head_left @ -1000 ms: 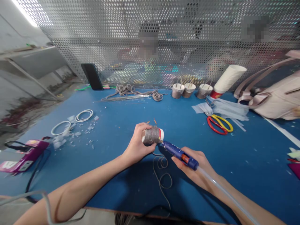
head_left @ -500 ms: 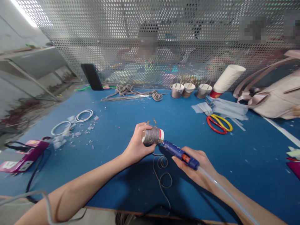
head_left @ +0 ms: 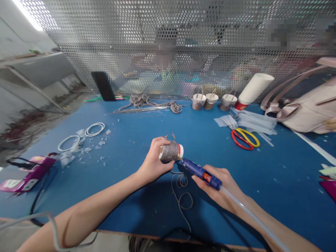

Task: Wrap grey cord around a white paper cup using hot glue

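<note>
My left hand (head_left: pixel 154 162) grips a small paper cup (head_left: pixel 170 152) lying on its side, wound with grey cord, its white and red end facing right. In my right hand (head_left: pixel 223 182) is a blue glue gun (head_left: pixel 198 171), a long clear glue stick (head_left: pixel 245 209) running out of its back. The gun's nozzle meets the cup near the red band, at the lower right of the winding. From under the cup, loose grey cord (head_left: pixel 186 209) curls down the blue table (head_left: pixel 126 136) toward its front edge.
Three cord-wrapped cups (head_left: pixel 198 102) stand at the back beside a leaning cup stack (head_left: pixel 254 90). Scissors (head_left: pixel 243 139) and clear strips lie at right, near a pale bag (head_left: pixel 312 105). Behind are grey cord bundles (head_left: pixel 141 101) and a phone (head_left: pixel 103 86); a purple power strip (head_left: pixel 31 173) is at left.
</note>
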`<state>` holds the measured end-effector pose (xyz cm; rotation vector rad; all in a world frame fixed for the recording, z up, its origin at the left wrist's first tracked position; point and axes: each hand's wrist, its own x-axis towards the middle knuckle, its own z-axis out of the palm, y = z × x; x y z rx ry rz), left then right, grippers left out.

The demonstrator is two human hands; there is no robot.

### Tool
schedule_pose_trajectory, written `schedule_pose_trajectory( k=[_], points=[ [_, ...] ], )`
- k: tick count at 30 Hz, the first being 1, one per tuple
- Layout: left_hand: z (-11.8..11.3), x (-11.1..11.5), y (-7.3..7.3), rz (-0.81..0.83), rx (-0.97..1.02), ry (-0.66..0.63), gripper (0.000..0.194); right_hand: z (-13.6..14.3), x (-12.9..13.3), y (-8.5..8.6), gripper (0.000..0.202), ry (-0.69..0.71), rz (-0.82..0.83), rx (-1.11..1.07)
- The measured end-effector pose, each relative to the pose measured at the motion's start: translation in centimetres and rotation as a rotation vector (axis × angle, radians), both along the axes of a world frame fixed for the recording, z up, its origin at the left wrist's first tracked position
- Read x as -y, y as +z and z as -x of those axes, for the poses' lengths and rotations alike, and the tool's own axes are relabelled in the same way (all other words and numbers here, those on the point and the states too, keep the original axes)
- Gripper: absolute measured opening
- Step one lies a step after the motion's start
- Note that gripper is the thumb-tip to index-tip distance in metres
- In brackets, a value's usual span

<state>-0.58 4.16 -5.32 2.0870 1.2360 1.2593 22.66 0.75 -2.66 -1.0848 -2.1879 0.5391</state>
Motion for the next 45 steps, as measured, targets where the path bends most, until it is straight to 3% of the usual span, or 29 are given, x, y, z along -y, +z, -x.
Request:
schedule_pose_trajectory(
  k=[14, 37, 45],
  points=[
    [0.15, -0.13, -0.09, -0.008, -0.017, 0.009, 0.056, -0.02, -0.04, -0.21, 0.026, -0.010, 0.040, -0.016],
    [0.43, -0.35, -0.03, 0.000, -0.024, -0.044, 0.057, 0.03, 0.04, 0.55, 0.031, -0.044, -0.044, 0.020],
    [0.83, -0.53, 0.40, 0.213, 0.047, -0.111, 0.059, -0.01, 0.11, 0.74, 0.033, -0.049, 0.020, 0.019]
  ],
)
